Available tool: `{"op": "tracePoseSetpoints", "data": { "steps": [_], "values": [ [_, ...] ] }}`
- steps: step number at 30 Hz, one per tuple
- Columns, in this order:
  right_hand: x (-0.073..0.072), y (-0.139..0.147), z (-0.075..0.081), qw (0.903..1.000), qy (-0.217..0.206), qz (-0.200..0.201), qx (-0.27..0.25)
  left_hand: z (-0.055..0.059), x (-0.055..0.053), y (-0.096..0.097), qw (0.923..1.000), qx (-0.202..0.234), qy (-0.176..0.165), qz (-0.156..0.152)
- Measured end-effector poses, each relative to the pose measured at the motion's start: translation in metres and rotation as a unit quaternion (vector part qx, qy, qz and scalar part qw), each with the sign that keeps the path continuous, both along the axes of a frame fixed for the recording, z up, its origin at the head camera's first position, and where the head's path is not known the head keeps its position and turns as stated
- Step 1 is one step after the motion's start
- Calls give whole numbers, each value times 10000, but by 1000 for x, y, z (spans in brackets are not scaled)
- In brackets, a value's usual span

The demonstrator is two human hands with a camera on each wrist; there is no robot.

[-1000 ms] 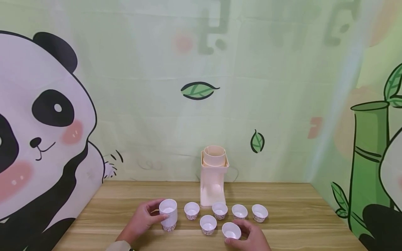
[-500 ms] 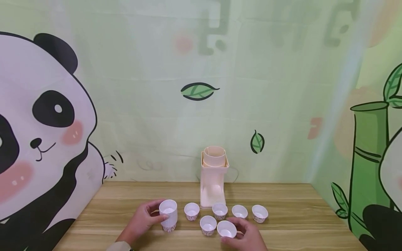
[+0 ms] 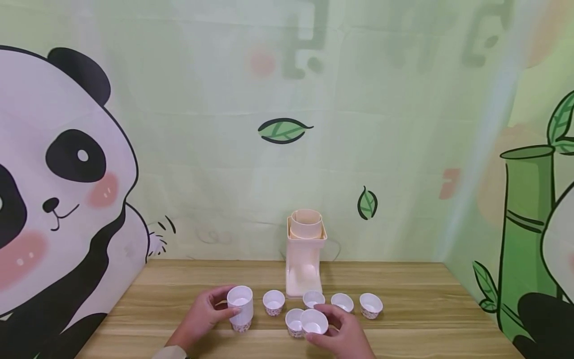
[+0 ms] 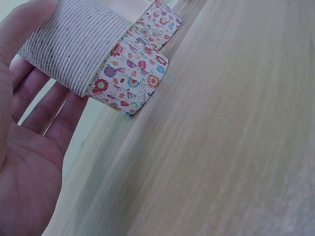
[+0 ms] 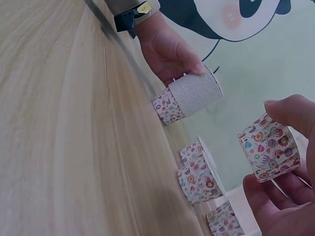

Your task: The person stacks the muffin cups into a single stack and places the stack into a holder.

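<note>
My left hand (image 3: 207, 313) grips an upright stack of nested paper cups (image 3: 242, 308) on the table. In the left wrist view the stacked rims (image 4: 78, 46) look like white ribs above the flower-printed lowest cup (image 4: 130, 73). Between thumb and fingers, my right hand (image 3: 344, 333) holds a single small paper cup (image 3: 315, 324), white inside and flower-printed outside. The right wrist view shows that held cup (image 5: 270, 147) raised off the table. In the head view it overlaps the right side of another cup (image 3: 293, 326) standing on the table.
Behind stand several more cups in a row: one cup (image 3: 273, 303) at left, another (image 3: 342, 301) and the rightmost (image 3: 371, 305). A pale pink holder (image 3: 303, 264) with a round cylinder (image 3: 307, 224) on top stands at the back, before a panda-printed backdrop (image 3: 202, 149).
My right hand has moved left with its cup, from beside the front cup to overlapping it in the head view. The left hand and its stack have stayed put.
</note>
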State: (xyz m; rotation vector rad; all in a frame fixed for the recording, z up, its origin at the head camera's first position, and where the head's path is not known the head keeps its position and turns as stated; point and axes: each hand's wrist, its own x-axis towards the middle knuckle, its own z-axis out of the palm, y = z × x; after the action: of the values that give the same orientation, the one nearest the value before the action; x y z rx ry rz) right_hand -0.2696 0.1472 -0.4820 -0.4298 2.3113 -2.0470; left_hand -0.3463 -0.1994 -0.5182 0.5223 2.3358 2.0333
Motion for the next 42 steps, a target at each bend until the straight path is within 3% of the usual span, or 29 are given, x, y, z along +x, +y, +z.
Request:
{"op": "tracePoseSetpoints", "data": {
  "steps": [12, 20, 31, 42],
  "values": [
    [0, -13, 7, 9996, 106, 43, -263, 0, 0, 0, 10000, 15, 27, 38],
    [-6, -23, 8, 9987, 200, 36, -472, -2, -1, -1, 9995, -89, 299, 5],
    [-10, -37, 10, 9974, 201, 184, -661, 2, 0, -1, 9995, -51, 287, -131],
    [-15, -54, 14, 9958, 336, 159, -832, -1, -2, -1, 9997, -74, 235, -30]
  ]
}}
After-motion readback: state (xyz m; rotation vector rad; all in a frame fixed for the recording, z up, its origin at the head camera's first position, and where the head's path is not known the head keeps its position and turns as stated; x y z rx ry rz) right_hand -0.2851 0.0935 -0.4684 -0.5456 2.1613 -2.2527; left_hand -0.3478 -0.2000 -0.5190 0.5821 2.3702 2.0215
